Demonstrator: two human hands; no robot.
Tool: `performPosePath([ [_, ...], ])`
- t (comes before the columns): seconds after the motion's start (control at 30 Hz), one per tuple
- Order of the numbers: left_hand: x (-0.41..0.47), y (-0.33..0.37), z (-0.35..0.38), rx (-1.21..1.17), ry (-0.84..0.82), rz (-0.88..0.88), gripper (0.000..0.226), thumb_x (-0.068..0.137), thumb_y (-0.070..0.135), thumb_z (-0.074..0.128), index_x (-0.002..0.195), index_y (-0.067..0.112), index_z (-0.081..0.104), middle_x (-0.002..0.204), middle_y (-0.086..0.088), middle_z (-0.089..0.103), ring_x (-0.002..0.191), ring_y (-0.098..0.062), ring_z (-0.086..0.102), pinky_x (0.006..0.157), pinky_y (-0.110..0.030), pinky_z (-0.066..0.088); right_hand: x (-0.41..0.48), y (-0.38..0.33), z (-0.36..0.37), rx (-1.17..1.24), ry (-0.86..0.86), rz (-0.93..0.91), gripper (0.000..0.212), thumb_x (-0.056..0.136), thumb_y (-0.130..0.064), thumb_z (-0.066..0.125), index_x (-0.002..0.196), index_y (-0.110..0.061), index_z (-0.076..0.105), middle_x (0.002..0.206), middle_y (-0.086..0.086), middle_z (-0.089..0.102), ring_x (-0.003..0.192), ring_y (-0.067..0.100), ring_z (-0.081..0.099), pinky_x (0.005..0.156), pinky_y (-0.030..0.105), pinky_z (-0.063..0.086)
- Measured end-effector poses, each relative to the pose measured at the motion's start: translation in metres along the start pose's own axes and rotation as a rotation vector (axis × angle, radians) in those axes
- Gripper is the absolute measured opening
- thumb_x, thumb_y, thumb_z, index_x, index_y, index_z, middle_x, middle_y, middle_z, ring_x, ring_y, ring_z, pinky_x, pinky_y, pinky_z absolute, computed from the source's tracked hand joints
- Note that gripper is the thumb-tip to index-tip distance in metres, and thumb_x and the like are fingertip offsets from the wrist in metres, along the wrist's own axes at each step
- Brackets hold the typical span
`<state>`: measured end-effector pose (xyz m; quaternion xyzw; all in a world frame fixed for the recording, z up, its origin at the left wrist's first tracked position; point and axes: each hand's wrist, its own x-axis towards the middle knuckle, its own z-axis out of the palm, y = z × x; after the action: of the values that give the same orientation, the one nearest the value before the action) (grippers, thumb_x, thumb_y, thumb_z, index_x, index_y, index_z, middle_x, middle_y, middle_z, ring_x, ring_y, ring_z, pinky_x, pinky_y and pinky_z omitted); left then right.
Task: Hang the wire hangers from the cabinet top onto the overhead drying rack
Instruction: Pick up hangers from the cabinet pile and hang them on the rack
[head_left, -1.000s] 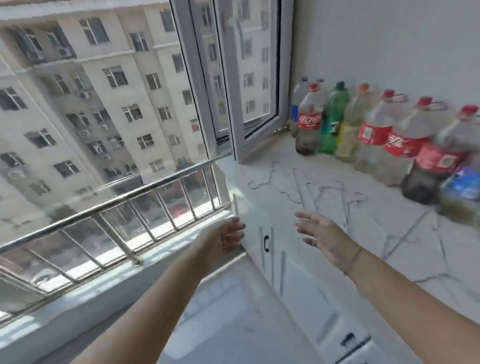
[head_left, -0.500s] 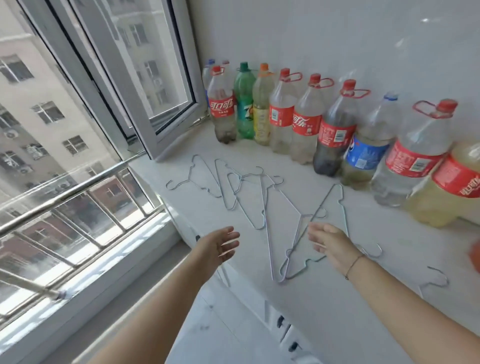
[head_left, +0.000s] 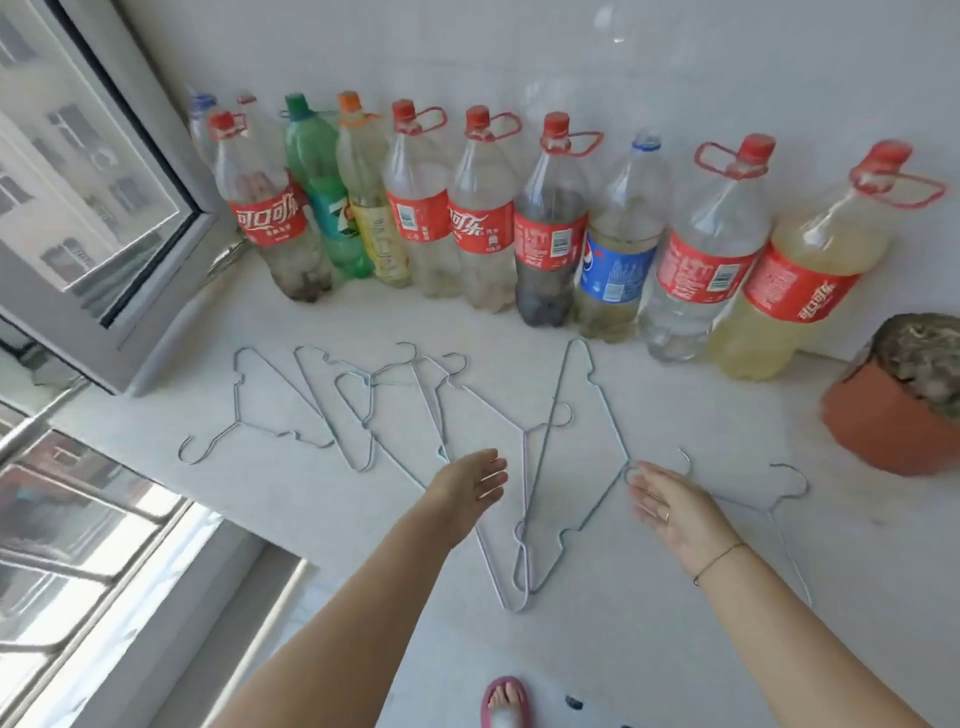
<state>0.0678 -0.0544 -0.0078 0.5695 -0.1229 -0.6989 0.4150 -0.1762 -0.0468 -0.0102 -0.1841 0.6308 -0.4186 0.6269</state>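
1. Thin silver wire hangers (head_left: 545, 447): lay flat and overlapping on the white stone-look cabinet top (head_left: 727, 405). They were spread from beside the grey window frame (head_left: 156, 291) across to under the right forearm, and were not yet lifted.
2. Bare left hand (head_left: 467, 493): hovered over the middle of the spread, fingers straight and relaxed, gripping nothing.
3. Bare right hand (head_left: 670, 506): held palm-down, fingers spread and uncurled, gripping nothing. Fingertips just beside the small hook of one hanger; could not tell whether touching it. Wore a thin ring and a thin bracelet (head_left: 719, 558).
4. Row of large plastic soda bottles (head_left: 483, 228) with red, blue and green labels: stood upright along the white wall behind the hangers, packed side by side.
5. Round terracotta flowerpot (head_left: 893, 415) of dry soil: sat at the right end of the row, well apart from both hands.
6. Foot in a pink slipper (head_left: 504, 701): showed at the bottom edge, on the floor.
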Motion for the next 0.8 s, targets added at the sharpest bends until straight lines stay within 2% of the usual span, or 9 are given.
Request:
performPosePath([
  [0.17, 0.045, 0.012, 0.019, 0.069, -0.011, -0.077, 0.016, 0.095, 0.012, 0.045, 0.085, 0.013, 0.056, 0.086, -0.007, 0.056, 0.075, -0.020, 0.053, 0.070, -0.029, 0.040, -0.002, 0.010, -0.037, 0.104, 0.170, 0.011, 0.013, 0.094, -0.011, 0.048, 0.087, -0.015, 0.058, 0.090, 0.006, 0.058, 0.083, 0.015, 0.058, 0.077, 0.026, 0.044],
  [0.3, 0.066, 0.026, 0.030, 0.086, -0.007, -0.133, 0.013, 0.093, 0.014, 0.049, 0.081, 0.011, 0.054, 0.085, -0.012, 0.061, 0.072, -0.024, 0.055, 0.068, -0.031, 0.042, -0.006, 0.020, -0.050, 0.181, 0.212, 0.031, 0.012, 0.094, -0.009, 0.046, 0.091, -0.012, 0.057, 0.095, 0.009, 0.059, 0.085, 0.017, 0.058, 0.076, 0.027, 0.045],
  [0.4, 0.076, 0.032, 0.033, 0.102, -0.023, -0.181, 0.016, 0.090, 0.017, 0.053, 0.078, 0.008, 0.056, 0.070, -0.011, 0.064, 0.066, -0.024, 0.053, 0.063, -0.027, 0.042, -0.004, 0.023, -0.053, 0.234, 0.226, 0.039, 0.015, 0.094, -0.011, 0.047, 0.105, -0.007, 0.057, 0.101, 0.012, 0.058, 0.086, 0.018, 0.059, 0.083, 0.032, 0.047],
  [0.47, 0.080, 0.036, 0.036, 0.108, -0.032, -0.217, 0.016, 0.090, 0.022, 0.054, 0.084, 0.007, 0.058, 0.073, -0.009, 0.062, 0.066, -0.022, 0.054, 0.063, -0.025, 0.042, -0.001, 0.022, -0.054, 0.254, 0.241, 0.042, 0.021, 0.093, -0.012, 0.050, 0.112, -0.005, 0.055, 0.104, 0.013, 0.058, 0.086, 0.017, 0.059, 0.090, 0.036, 0.046],
  [0.6, 0.078, 0.042, 0.039, 0.160, -0.117, -0.259, 0.021, 0.090, 0.027, 0.052, 0.093, 0.010, 0.064, 0.081, -0.002, 0.058, 0.071, -0.016, 0.053, 0.070, -0.024, 0.041, -0.001, 0.012, -0.060, 0.281, 0.272, 0.024, 0.009, 0.093, -0.013, 0.051, 0.096, -0.008, 0.058, 0.092, 0.009, 0.059, 0.082, 0.017, 0.058, 0.076, 0.029, 0.048],
  [0.7, 0.067, 0.044, 0.040, 0.137, -0.170, -0.240, 0.020, 0.094, 0.024, 0.047, 0.090, 0.011, 0.063, 0.084, -0.003, 0.062, 0.080, -0.018, 0.058, 0.075, -0.029, 0.044, 0.001, 0.001, -0.073, 0.123, 0.383, -0.057, 0.008, 0.087, -0.010, 0.057, 0.092, -0.005, 0.062, 0.083, 0.009, 0.059, 0.076, 0.018, 0.057, 0.072, 0.029, 0.047],
  [0.77, 0.055, 0.046, 0.041, 0.122, -0.183, -0.199, 0.019, 0.096, 0.021, 0.045, 0.090, 0.010, 0.060, 0.086, -0.004, 0.064, 0.084, -0.020, 0.061, 0.078, -0.031, 0.045, 0.006, -0.003, -0.092, -0.267, 0.537, -0.150, 0.028, 0.076, -0.011, 0.064, 0.098, 0.007, 0.064, 0.084, 0.019, 0.064, 0.079, 0.031, 0.060, 0.076, 0.036, 0.047],
  [0.8, 0.048, 0.046, 0.042, 0.122, -0.186, -0.175, 0.019, 0.096, 0.020, 0.044, 0.092, 0.009, 0.059, 0.087, -0.005, 0.064, 0.086, -0.021, 0.061, 0.080, -0.032, 0.045, 0.007, -0.006, -0.100, -0.454, 0.596, -0.174, 0.031, 0.074, -0.012, 0.066, 0.097, 0.009, 0.063, 0.088, 0.023, 0.065, 0.085, 0.037, 0.060, 0.077, 0.038, 0.047],
])
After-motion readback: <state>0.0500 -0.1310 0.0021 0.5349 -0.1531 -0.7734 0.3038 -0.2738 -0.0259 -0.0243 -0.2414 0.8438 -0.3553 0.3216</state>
